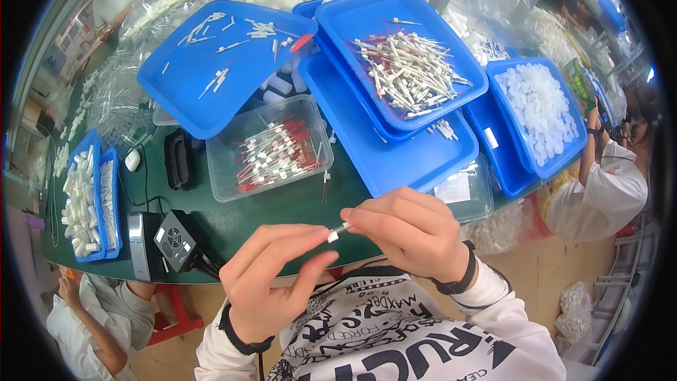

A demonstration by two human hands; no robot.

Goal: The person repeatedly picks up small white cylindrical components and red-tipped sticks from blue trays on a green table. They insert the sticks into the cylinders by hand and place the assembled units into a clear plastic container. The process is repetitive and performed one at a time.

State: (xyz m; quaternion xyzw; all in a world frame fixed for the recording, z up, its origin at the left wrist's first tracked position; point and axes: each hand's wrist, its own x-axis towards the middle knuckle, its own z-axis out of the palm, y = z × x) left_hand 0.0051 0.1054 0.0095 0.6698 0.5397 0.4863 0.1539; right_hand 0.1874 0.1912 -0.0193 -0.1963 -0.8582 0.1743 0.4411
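Note:
Close to the near table edge, my right hand (pixel 412 226) pinches a small thin pale stick with a white tip (pixel 334 236) between thumb and fingertips. The stick points left, toward my other hand. My left hand (pixel 271 279) is open, its thumb apart from the fingers. The left index fingertip is right by the white tip; whether it touches cannot be made out. Beyond the hands stands a clear plastic bin (pixel 222 173) holding red-and-white parts (pixel 278 155). A blue tray (pixel 338 35) piled with white stick-like parts (pixel 409 74) rests on other blue trays.
A tilted blue tray (pixel 166 77) with scattered sticks overhangs the bin. Translucent white pieces (pixel 539 113) fill a tray at right. White tubes (pixel 81 204) fill another at left, near a black fan box (pixel 176 240). Other people sit at both sides.

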